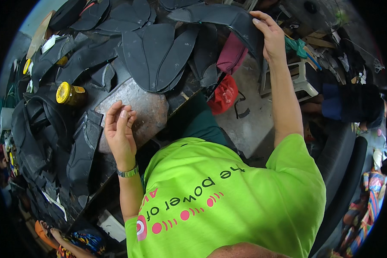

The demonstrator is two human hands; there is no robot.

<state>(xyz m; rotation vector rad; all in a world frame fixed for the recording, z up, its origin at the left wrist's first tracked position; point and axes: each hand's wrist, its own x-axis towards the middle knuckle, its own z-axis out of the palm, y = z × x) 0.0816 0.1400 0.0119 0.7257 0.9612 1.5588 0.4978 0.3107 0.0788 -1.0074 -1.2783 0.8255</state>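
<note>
My right hand, raised at the upper right, pinches the edge of a long curved black sheet-material panel with stitched seams. That panel stretches leftward over the far side of the table. Over a worn grey slab hovers my left hand, fingers loosely bent and nothing visible in them. A metal-band watch is on that wrist. Just beyond the slab lies a stack of black petal-shaped panels. A yellow-lidded jar rests on its side or tilted to the left of the slab.
More black panels cover the table's left side. Right of the table edge are a maroon piece, a red bag and a white plastic stool. Another person is at the far right; another's hand shows at lower left.
</note>
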